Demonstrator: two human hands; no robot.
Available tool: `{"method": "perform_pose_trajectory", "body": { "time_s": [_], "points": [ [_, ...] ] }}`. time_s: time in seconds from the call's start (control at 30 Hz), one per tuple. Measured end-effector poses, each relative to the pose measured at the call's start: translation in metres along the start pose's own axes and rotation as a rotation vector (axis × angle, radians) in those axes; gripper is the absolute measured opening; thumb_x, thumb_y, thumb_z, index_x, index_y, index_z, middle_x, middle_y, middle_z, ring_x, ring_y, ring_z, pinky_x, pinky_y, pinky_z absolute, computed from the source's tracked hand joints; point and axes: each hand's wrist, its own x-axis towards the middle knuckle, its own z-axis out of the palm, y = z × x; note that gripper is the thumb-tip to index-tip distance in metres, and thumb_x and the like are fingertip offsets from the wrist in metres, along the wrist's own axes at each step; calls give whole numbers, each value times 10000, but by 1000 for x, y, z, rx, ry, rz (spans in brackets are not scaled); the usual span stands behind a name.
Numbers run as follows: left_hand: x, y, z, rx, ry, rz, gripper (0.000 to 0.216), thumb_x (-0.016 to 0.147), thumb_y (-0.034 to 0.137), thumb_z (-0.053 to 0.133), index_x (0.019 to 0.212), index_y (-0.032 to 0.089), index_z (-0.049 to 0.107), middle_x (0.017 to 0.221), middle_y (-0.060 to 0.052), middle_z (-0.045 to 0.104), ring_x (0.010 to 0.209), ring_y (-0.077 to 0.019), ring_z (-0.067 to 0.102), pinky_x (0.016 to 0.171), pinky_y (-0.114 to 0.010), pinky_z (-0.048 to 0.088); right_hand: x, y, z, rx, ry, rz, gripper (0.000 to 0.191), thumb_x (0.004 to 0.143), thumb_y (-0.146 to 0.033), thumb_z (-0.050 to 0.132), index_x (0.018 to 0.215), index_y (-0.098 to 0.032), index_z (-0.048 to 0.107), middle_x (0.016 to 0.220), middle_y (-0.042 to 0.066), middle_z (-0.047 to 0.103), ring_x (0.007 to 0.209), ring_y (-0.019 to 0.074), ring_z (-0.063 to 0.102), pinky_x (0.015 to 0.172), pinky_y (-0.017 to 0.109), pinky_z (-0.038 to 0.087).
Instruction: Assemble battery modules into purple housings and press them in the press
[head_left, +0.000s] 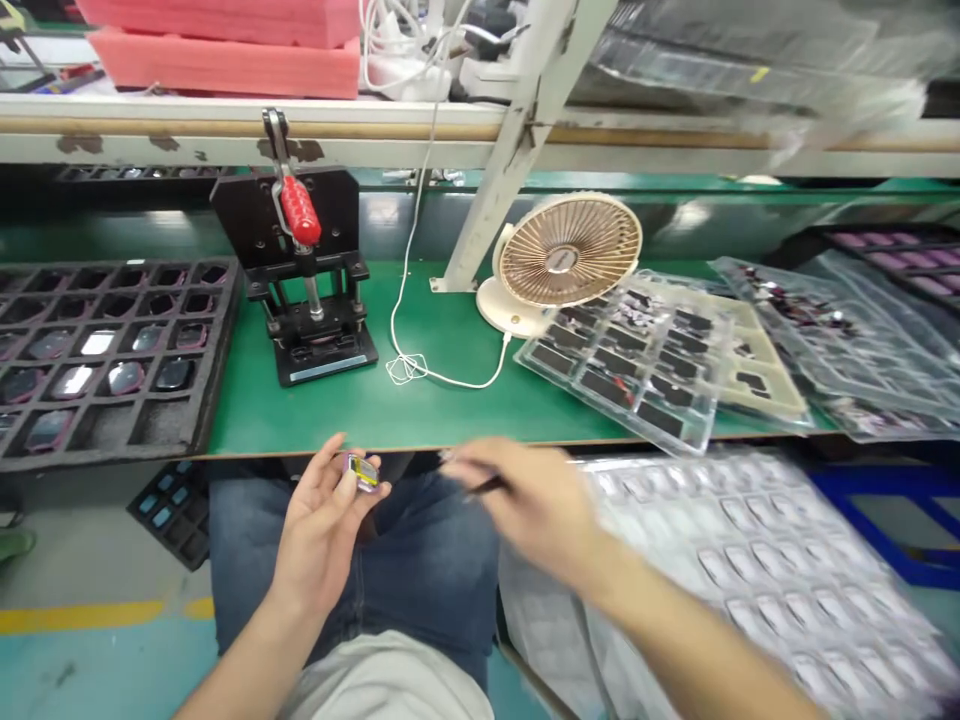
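My left hand (322, 520) is closed around a small watch case (362, 472) with a purple rim, its open inside showing a grey and yellow part. To the right of it, my right hand (525, 495) is smeared by motion above my lap. A thin dark tool (491, 484) sticks out from its fingers; its exact kind is too blurred to tell. Both hands are just in front of the green table's (360, 425) near edge, apart from each other.
A hand press (315, 310) with a red handle stands behind my left hand. At left lies a black foam tray (202, 400) of watch cases. A fan (562, 255), its white cable (409, 270) and clear parts trays (637, 365) lie toward the right. A blister tray (750, 560) is at lower right.
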Motion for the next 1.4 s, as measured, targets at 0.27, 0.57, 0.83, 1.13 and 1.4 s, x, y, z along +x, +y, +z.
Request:
{"method": "perform_pose_trajectory", "body": {
  "time_s": [0.27,0.57,0.83,1.13,1.4],
  "points": [
    [-7,2,-9,100,-26,120,395,764,239,965,1129,237,815,1220,-105,797,1099,-261,783,1026,-446,647,-18,-37,89,256,69,-99,183,1000,-131,751,1150,-214,687,1034,43,837,943,163,825,833,242,643],
    [-7,0,-14,143,-29,137,410,723,243,985,1098,239,818,1258,-103,759,1162,-328,765,1061,-540,624,-21,-28,93,177,41,-174,205,1023,-138,705,1214,-206,676,1096,49,841,1007,184,824,843,281,649],
    [-4,2,-13,137,-44,144,355,673,204,1010,982,247,841,1248,-82,715,1260,-379,705,1045,-550,630,-22,-27,93,146,26,-131,103,1029,-197,719,1118,-223,675,1039,42,836,916,180,818,757,287,614],
    [0,-3,-24,187,-119,177,334,704,196,992,997,285,860,1188,-66,707,1234,-352,724,931,-410,663,-24,-20,93,143,-11,-150,105,1037,-190,701,1136,-222,687,1046,30,818,850,154,783,700,274,552],
    [-2,-7,-31,197,-127,131,371,679,266,1013,1022,288,872,1172,-92,748,1114,-313,753,941,-430,652,-19,-22,86,219,-107,41,309,989,-381,793,1252,-262,682,1236,81,751,954,166,783,755,255,625]
  ]
}}
